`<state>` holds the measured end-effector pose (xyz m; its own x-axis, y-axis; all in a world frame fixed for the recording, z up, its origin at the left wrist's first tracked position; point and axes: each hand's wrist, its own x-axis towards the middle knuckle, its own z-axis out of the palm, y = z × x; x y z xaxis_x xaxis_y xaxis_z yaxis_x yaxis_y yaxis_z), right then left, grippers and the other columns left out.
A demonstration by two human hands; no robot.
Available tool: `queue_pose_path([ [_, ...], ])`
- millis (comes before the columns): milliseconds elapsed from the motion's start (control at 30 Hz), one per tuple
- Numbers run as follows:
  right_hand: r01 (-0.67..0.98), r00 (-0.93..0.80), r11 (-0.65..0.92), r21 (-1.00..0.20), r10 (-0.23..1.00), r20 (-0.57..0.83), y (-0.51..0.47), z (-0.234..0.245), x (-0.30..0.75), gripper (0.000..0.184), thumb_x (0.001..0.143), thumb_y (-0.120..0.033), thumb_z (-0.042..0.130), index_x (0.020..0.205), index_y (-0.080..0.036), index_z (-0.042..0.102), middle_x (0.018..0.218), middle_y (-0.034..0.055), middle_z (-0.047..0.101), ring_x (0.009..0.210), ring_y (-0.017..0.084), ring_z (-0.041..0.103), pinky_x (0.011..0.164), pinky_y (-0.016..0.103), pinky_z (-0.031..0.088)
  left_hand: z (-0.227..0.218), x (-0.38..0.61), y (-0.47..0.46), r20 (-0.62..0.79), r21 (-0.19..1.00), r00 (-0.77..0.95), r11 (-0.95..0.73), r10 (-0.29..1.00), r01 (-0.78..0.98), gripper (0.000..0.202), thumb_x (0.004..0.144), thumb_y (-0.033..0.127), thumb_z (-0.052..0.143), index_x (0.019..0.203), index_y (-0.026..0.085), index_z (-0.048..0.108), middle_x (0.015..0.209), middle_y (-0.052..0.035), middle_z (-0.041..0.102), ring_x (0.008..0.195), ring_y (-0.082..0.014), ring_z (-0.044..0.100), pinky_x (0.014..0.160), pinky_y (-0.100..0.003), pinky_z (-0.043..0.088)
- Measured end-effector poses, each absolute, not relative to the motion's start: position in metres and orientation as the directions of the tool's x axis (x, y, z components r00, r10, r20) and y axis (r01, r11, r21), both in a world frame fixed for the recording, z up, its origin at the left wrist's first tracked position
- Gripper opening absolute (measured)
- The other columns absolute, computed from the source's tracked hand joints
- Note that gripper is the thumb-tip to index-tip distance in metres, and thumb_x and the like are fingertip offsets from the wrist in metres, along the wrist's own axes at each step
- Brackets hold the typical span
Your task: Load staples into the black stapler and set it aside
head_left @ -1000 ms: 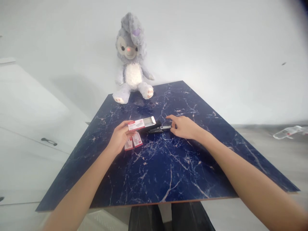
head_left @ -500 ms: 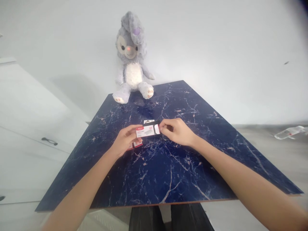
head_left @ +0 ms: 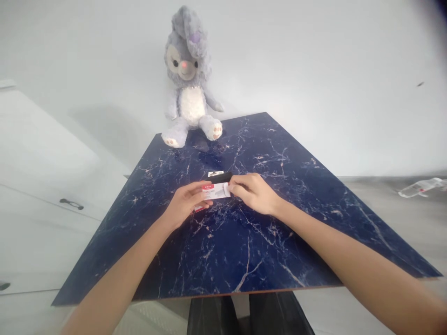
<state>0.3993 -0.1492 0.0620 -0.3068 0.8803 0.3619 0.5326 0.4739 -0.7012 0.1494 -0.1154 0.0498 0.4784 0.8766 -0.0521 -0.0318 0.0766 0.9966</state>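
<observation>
My left hand is closed around the left end of a small red-and-white staple box, thumb and fingers along its sides. At the box's right end my right hand is closed, its thumb and index finger pinching the end flap. The printed face with a picture of a grey staple strip is turned up. Just behind the box lies a black item beside a white card tab with a hanging hole. A second red-edged packet is mostly hidden under my left fingers.
A grey plush toy sits at the back of the dark blue marbled table, against the wall. White drawers with dark handles stand at the left. A clear plastic item lies beyond the table at the right.
The flap at the staple box's right end now sits closer against the box. My right hand has moved slightly left with it, and my left hand has shifted slightly right. The view has tilted a little.
</observation>
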Motion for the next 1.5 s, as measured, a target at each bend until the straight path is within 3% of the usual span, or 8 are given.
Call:
queue_pose_path([
  [133,0.553,-0.274,0.455,-0.699,0.891,0.363,-0.148,0.060,0.398,0.021,0.089,-0.029,0.058,0.070,-0.018,0.057,0.060,-0.0051,0.056,0.053,0.008,0.045,0.056,0.024,0.031,0.048,0.148,-0.115,-0.053,0.998,0.490,0.058,0.870,0.006,0.047,0.080,0.035,0.080,0.123,0.018,0.071,0.106,-0.0113,0.076,0.080,-0.0209,0.075,0.078,-0.035,0.063],
  [467,0.388,-0.295,0.387,-0.836,0.912,0.286,-0.146,0.058,0.403,0.027,0.094,-0.034,0.053,0.075,-0.018,0.062,0.061,-0.0042,0.055,0.054,0.009,0.045,0.055,0.025,0.032,0.046,0.146,-0.113,-0.040,0.998,0.495,0.056,0.868,-0.017,0.047,0.081,0.035,0.080,0.125,0.021,0.069,0.114,-0.0114,0.074,0.088,-0.0237,0.075,0.082,-0.037,0.062],
  [700,0.100,-0.382,0.238,-0.966,0.906,0.184,-0.143,0.056,0.402,0.036,0.086,-0.054,0.068,0.082,-0.018,0.064,0.068,-0.0019,0.058,0.060,0.011,0.047,0.057,0.026,0.036,0.045,0.144,-0.113,-0.033,0.999,0.525,0.038,0.850,0.001,0.050,0.080,0.037,0.080,0.127,0.024,0.067,0.115,-0.0116,0.074,0.089,-0.0249,0.075,0.079,-0.037,0.062],
  [833,0.039,-0.427,0.228,-0.973,0.884,0.190,-0.141,0.052,0.400,0.039,0.084,-0.056,0.070,0.080,-0.018,0.064,0.067,-0.0032,0.056,0.060,0.010,0.045,0.058,0.025,0.035,0.044,0.144,-0.113,-0.046,0.998,0.562,0.066,0.826,-0.015,0.047,0.078,0.036,0.082,0.122,0.025,0.068,0.113,-0.0105,0.074,0.087,-0.0249,0.076,0.072,-0.033,0.062],
  [1133,0.145,-0.361,0.237,-0.961,0.917,0.171,-0.139,0.051,0.403,0.039,0.088,-0.057,0.065,0.084,-0.018,0.068,0.072,-0.0007,0.061,0.061,0.011,0.049,0.058,0.025,0.038,0.047,0.139,-0.111,-0.030,0.984,0.573,0.126,0.819,-0.128,0.042,0.082,0.037,0.079,0.122,0.025,0.071,0.116,-0.0102,0.073,0.086,-0.0217,0.075,0.076,-0.033,0.062],
  [1267,0.195,-0.365,0.258,-0.946,0.914,0.174,-0.140,0.051,0.403,0.040,0.089,-0.058,0.062,0.084,-0.019,0.068,0.072,-0.0003,0.062,0.061,0.011,0.050,0.058,0.025,0.038,0.046,0.139,-0.112,-0.034,0.989,0.541,0.105,0.841,-0.101,0.042,0.081,0.034,0.080,0.121,0.024,0.071,0.115,-0.0103,0.073,0.083,-0.0203,0.074,0.076,-0.033,0.062],
  [1400,0.309,-0.317,0.261,-0.914,0.935,0.159,-0.138,0.052,0.406,0.043,0.093,-0.060,0.054,0.081,-0.020,0.066,0.068,-0.0011,0.060,0.059,0.012,0.050,0.056,0.025,0.036,0.049,0.142,-0.113,-0.033,0.995,0.538,-0.025,0.842,0.101,0.043,0.082,0.038,0.076,0.121,0.022,0.070,0.096,-0.0088,0.075,0.069,-0.0175,0.070,0.062,-0.028,0.057],
  [1500,0.522,-0.130,0.262,-0.812,0.965,0.228,-0.134,0.054,0.413,0.048,0.098,-0.056,0.046,0.069,-0.020,0.061,0.061,-0.0012,0.056,0.055,0.012,0.046,0.055,0.026,0.033,0.051,0.143,-0.113,0.070,0.890,0.462,-0.265,0.884,0.372,0.033,0.087,0.041,0.067,0.114,0.022,0.072,0.086,-0.0056,0.072,0.056,-0.0134,0.061,0.054,-0.026,0.048],
])
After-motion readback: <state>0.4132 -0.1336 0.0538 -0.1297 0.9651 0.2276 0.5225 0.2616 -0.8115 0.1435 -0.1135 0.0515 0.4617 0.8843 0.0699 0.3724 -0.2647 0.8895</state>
